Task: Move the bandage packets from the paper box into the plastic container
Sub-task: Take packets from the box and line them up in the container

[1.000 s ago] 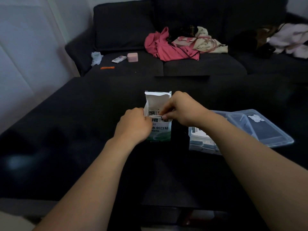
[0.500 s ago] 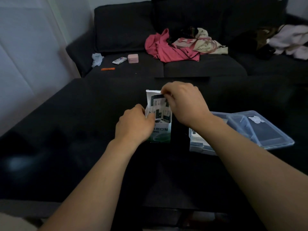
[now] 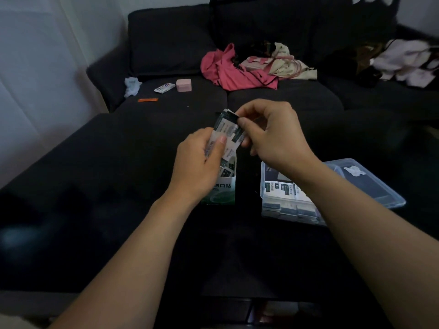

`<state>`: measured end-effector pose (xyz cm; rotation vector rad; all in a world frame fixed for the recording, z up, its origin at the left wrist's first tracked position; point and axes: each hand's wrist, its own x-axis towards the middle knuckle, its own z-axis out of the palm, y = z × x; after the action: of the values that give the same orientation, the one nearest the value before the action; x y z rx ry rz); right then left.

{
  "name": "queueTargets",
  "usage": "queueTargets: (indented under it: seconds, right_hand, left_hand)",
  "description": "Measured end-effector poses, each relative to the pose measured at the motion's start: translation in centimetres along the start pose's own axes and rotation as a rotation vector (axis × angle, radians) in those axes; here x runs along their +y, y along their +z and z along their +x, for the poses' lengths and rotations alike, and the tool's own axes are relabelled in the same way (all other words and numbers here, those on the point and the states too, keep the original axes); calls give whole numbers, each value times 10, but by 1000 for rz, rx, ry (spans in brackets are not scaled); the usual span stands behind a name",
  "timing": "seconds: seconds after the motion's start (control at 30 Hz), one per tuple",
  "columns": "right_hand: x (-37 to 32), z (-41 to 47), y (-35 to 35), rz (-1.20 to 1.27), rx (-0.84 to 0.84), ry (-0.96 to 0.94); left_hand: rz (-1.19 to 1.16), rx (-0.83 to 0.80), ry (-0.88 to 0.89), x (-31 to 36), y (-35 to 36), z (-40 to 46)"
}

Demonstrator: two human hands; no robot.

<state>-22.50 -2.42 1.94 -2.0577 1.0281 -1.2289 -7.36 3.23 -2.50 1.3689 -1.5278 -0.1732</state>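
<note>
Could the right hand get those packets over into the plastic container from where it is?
Probably yes. The right hand pinches the packets just above the box, and the container sits lidless right beside it with nothing between.

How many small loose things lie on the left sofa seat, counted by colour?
White crumpled wrapper: 1
White printed packet: 1
Pink box: 1
Orange strip: 1
Total: 4
</note>
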Motion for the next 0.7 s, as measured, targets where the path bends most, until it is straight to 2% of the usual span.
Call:
queueTargets:
  seconds: [0.1, 0.23, 0.33, 0.43, 0.57, 0.7]
  right_hand:
    - [0, -2, -5, 150, -54, 59]
    - [6, -8, -13, 271, -208, 191]
    - [17, -7, -30, 372, -185, 309]
    - [27, -9, -52, 454, -238, 407]
    - [33, -16, -61, 471, -207, 379]
    - [32, -23, -63, 236, -143, 283]
  left_hand:
    - [-131, -23, -97, 6, 3, -1]
    - [-402, -69, -266, 15, 11, -4]
    - [-491, -62, -380, 21, 15, -4]
    - [-540, -77, -465, 27, 22, -3]
    - [-708, -210, -630, 47, 41, -7]
    - [-780, -335, -644, 61, 59, -9]
